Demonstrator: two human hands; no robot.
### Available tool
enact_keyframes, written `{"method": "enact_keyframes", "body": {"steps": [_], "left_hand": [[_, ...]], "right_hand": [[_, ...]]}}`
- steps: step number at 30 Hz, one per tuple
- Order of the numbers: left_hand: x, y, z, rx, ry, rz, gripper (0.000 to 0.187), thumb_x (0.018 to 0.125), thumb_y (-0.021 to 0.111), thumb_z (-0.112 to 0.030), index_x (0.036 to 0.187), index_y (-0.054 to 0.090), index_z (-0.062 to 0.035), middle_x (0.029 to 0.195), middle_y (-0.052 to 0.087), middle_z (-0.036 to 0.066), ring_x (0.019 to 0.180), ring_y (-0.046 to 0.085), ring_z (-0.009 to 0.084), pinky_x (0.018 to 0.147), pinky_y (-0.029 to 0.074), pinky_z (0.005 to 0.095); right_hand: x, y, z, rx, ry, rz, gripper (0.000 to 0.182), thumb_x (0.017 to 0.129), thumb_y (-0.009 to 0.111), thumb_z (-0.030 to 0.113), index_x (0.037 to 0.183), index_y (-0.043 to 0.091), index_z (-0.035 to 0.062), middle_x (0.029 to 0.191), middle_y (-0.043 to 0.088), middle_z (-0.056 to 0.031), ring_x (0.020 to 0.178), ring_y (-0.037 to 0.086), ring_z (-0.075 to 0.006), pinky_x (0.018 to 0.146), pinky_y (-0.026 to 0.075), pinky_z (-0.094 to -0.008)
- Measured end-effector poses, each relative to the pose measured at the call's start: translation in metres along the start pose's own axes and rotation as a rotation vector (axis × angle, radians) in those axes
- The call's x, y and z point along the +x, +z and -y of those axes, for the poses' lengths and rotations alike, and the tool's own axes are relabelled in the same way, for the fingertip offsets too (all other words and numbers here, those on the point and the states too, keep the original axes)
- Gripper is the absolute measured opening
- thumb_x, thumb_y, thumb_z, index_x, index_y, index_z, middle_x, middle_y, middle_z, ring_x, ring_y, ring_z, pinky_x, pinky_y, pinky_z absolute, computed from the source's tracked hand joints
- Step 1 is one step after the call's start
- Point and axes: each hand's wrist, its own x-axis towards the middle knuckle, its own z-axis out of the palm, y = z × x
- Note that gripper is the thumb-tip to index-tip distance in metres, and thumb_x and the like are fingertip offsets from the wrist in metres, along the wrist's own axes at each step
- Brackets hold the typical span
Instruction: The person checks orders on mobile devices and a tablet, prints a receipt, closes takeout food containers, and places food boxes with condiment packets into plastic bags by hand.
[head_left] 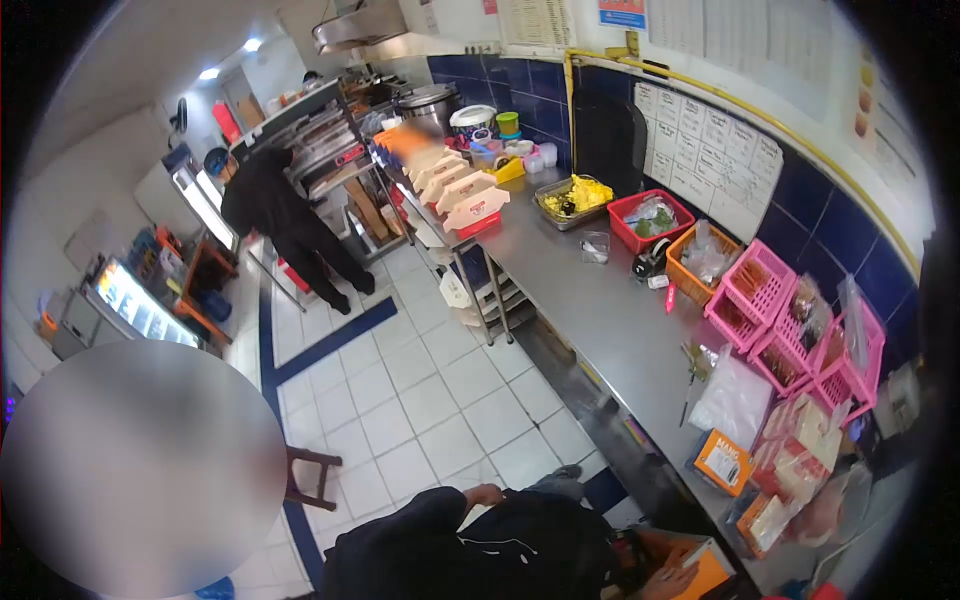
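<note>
My left hand (485,496) comes out of a black sleeve and rests by my lap; its fingers are too small and blurred to make out. At the lower right, my right hand (672,578) is on an orange carton (712,570) with a white edge, beside the counter's front; its fingers look bent around the carton's edge. On the counter above it lie an orange-and-white box (722,462), a clear plastic bag (732,400) and a red-and-white wrapped pack (797,450).
Along the steel counter (610,300) stand pink baskets (757,280), an orange basket (703,255), a red basket (650,220) and a tray of yellow food (577,200). Folded takeaway boxes (475,205) line a rack. A person in black (300,215) bends by shelving; a stool (313,477) stands left.
</note>
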Motion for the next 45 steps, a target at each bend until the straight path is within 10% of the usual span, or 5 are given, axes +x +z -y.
{"method": "enact_keyframes", "body": {"steps": [2, 12, 14, 32, 45], "left_hand": [[-0.038, -0.01, 0.001, -0.123, -0.043, 0.078, 0.046, 0.094, 0.054, -0.049, 0.112, 0.071, -0.0105, 0.107, 0.071, 0.018, 0.105, 0.066, 0.0351, 0.092, 0.052, 0.0423], [-0.104, -0.076, 0.07, -0.654, 0.361, -0.438, 0.047, 0.096, 0.05, -0.046, 0.112, 0.07, -0.0071, 0.105, 0.07, 0.019, 0.103, 0.066, 0.0335, 0.09, 0.052, 0.0403], [-0.054, -0.126, 0.06, 0.068, -0.032, 0.183, 0.037, 0.087, 0.062, -0.035, 0.104, 0.071, -0.0034, 0.098, 0.071, 0.018, 0.09, 0.067, 0.0355, 0.078, 0.052, 0.0478], [-0.168, -0.092, 0.521, -0.757, -0.824, 0.019, 0.054, 0.084, 0.065, -0.06, 0.103, 0.074, -0.0097, 0.109, 0.069, 0.019, 0.109, 0.063, 0.0386, 0.095, 0.05, 0.0459], [0.055, -0.358, 0.648, -0.116, -0.037, -0.139, 0.065, 0.084, 0.064, -0.06, 0.118, 0.065, -0.0044, 0.119, 0.066, 0.02, 0.118, 0.058, 0.0373, 0.099, 0.048, 0.0442]], "right_hand": [[-0.036, 0.038, -0.015, 0.174, 0.321, 0.252, 0.05, 0.104, 0.049, 0.026, 0.145, 0.039, -0.0004, 0.148, 0.039, -0.0246, 0.137, 0.037, -0.0431, 0.11, 0.035, -0.0542], [0.03, -0.04, 0.026, 0.443, 0.214, 0.13, 0.04, 0.102, 0.056, 0.017, 0.141, 0.053, 0.0096, 0.134, 0.058, -0.0157, 0.1, 0.063, -0.0353, 0.083, 0.052, -0.0403], [-0.103, 0.111, -0.017, 1.055, 1.093, -0.083, 0.05, 0.103, 0.045, 0.024, 0.148, 0.039, 0.002, 0.143, 0.048, -0.0222, 0.129, 0.047, -0.0409, 0.103, 0.041, -0.0483], [0.104, 0.046, 0.467, 0.558, 0.79, 0.83, 0.046, 0.102, 0.047, 0.025, 0.142, 0.043, 0.0034, 0.134, 0.052, -0.0196, 0.12, 0.051, -0.0381, 0.098, 0.043, -0.0483], [-0.005, -0.004, 0.635, 0.579, 1.294, 0.954, 0.043, 0.101, 0.047, 0.026, 0.138, 0.047, 0.0045, 0.128, 0.055, -0.0177, 0.114, 0.054, -0.0361, 0.094, 0.044, -0.0483]]}}
